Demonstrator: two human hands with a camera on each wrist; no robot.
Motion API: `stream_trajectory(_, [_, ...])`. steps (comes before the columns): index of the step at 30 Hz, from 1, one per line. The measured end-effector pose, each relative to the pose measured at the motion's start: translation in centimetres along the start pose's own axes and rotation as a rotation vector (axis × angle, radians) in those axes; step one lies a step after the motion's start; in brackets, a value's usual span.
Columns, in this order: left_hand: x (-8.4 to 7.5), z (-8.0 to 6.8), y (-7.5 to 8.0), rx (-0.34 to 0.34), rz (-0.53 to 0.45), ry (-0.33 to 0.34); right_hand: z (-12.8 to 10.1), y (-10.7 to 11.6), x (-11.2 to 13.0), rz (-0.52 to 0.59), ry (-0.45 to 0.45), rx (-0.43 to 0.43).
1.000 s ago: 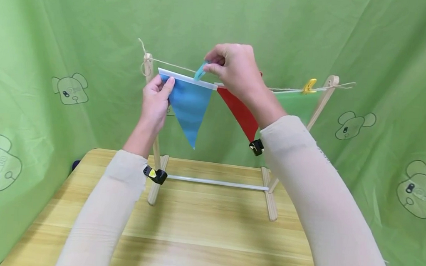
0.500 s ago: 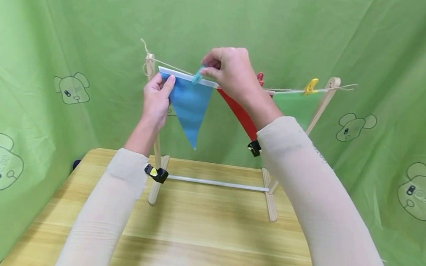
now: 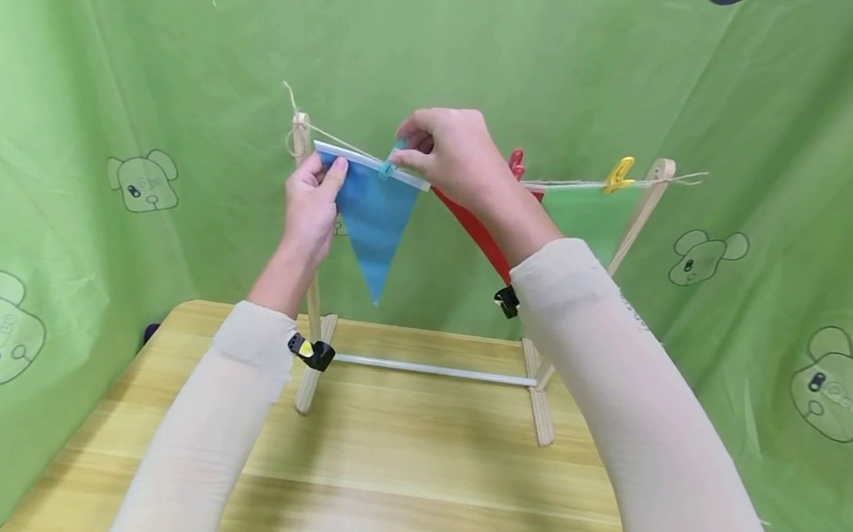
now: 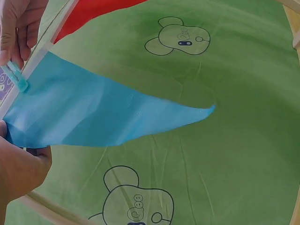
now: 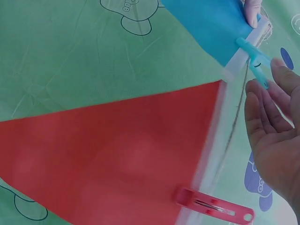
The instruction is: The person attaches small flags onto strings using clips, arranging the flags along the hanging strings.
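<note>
At the string of the wooden rack (image 3: 309,307) on the worktop (image 3: 379,479), the head view shows the left hand (image 3: 311,207) pinching the upper corner of the blue flag (image 3: 370,220) while the right hand (image 3: 446,155) has its fingers curled round the blue peg (image 3: 388,165) on the flag's white top band. From the left wrist, the blue peg (image 4: 15,75) bites the band with fingertips (image 4: 11,44) on it. From the right wrist, the right hand's fingers (image 5: 281,77) rest on the blue peg (image 5: 255,61), and a red peg (image 5: 213,206) clips the red flag (image 5: 117,150).
</note>
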State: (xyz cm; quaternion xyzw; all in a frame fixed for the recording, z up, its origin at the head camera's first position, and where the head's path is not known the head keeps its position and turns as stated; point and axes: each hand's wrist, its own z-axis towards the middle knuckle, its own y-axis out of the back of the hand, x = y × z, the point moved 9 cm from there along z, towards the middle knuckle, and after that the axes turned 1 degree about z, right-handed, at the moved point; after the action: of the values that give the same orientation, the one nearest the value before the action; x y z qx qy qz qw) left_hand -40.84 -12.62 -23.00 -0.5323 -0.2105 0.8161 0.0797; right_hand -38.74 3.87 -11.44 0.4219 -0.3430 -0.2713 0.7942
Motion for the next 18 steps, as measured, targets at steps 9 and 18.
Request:
stream_trajectory(9, [0.65,-0.32,0.32,-0.001,0.041,0.067,0.27,-0.49,0.15,-0.027,0.017,0.038])
stream_trajectory(18, [0.38,-0.09,0.22,0.010,0.079,0.076,-0.22,0.06,0.13,0.003,-0.008,0.039])
